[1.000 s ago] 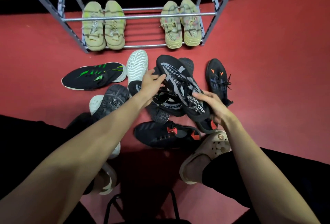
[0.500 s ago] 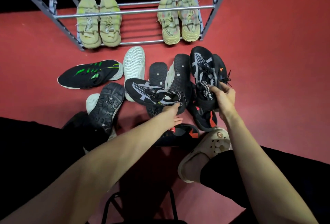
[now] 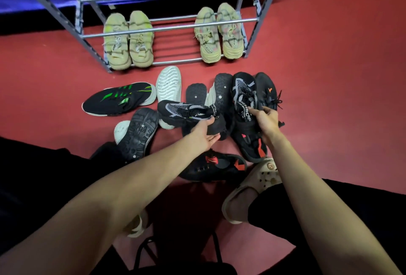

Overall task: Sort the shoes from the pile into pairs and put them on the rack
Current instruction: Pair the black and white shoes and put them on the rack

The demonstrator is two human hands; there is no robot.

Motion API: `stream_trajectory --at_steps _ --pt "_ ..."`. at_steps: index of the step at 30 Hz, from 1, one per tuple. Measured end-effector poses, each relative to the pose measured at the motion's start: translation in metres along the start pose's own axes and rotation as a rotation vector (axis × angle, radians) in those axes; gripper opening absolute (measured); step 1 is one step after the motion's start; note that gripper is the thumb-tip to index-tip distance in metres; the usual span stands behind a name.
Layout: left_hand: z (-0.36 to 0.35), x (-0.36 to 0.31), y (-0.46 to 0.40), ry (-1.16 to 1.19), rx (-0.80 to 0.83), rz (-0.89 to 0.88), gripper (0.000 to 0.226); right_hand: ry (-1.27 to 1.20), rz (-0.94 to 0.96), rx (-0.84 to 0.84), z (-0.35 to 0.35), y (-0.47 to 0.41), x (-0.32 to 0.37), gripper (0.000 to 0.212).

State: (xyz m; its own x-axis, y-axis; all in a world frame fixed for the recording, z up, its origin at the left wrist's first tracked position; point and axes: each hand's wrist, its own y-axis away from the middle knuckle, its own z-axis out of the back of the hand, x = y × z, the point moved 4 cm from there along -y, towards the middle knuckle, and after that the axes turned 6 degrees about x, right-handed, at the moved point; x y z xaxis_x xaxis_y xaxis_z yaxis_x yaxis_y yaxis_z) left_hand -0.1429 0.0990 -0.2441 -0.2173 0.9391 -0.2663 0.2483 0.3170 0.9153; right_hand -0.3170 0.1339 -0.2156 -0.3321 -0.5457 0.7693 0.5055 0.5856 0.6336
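Observation:
My left hand (image 3: 203, 133) grips the heel of a black shoe with grey mesh (image 3: 180, 111), which points left over the pile. My right hand (image 3: 267, 121) holds the matching black and grey shoe (image 3: 243, 97) by its collar, toe pointing away from me. A grey metal rack (image 3: 167, 29) stands beyond the pile, with two pairs of pale yellow sneakers on its bottom shelf, one pair at the left (image 3: 127, 40) and one at the right (image 3: 219, 33). Other black shoes lie heaped on the red floor between the rack and me.
A black shoe with green stripes (image 3: 118, 98) lies at the left, a white sole (image 3: 168, 83) beside it. An upturned black sole (image 3: 140, 134) rests near my left knee. Black shoes with red accents (image 3: 215, 165) lie close to my beige clog (image 3: 257, 184). A black stool frame is below me.
My left hand left the top of the pile and took the second grey-mesh shoe by its heel. My right hand carried its shoe to the right side of the pile.

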Motion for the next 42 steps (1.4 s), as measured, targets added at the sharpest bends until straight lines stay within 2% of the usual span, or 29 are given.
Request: stream_trajectory --at_steps 2,5,9,12,15,20,28,31,35,42 --pt "0.008 -0.016 0.014 0.0 0.029 -0.004 0.009 -0.031 -0.034 -0.001 -0.009 0.004 0.005 0.029" --pt "0.024 -0.04 0.035 -0.001 0.042 -0.016 0.011 -0.054 -0.045 -0.011 -0.026 0.018 0.017 0.018" --pt "0.05 -0.064 0.071 0.001 0.003 -0.08 0.012 -0.179 -0.062 0.044 -0.05 0.037 0.033 0.03" --pt "0.071 -0.075 0.095 -0.055 0.008 -0.133 0.015 -0.207 -0.045 0.124 -0.07 0.052 0.047 0.015" --pt "0.086 -0.089 0.119 -0.04 0.053 -0.185 0.021 -0.176 0.011 0.158 -0.088 0.062 0.063 0.01" --pt "0.116 -0.131 0.136 -0.055 0.022 -0.292 0.018 -0.111 0.144 0.166 -0.119 0.071 0.09 0.022" --pt "0.126 -0.202 0.142 0.047 0.097 -0.38 0.014 0.002 0.3 0.22 -0.198 0.058 0.129 0.025" --pt "0.13 -0.234 0.124 0.042 0.07 -0.406 0.013 0.1 0.341 0.169 -0.225 0.04 0.137 0.021" --pt "0.141 -0.275 0.097 0.054 -0.011 -0.432 0.013 0.272 0.345 0.004 -0.256 0.002 0.143 0.033" --pt "0.139 -0.324 0.065 0.105 0.039 -0.46 0.019 0.381 0.403 -0.021 -0.32 -0.063 0.147 0.035"
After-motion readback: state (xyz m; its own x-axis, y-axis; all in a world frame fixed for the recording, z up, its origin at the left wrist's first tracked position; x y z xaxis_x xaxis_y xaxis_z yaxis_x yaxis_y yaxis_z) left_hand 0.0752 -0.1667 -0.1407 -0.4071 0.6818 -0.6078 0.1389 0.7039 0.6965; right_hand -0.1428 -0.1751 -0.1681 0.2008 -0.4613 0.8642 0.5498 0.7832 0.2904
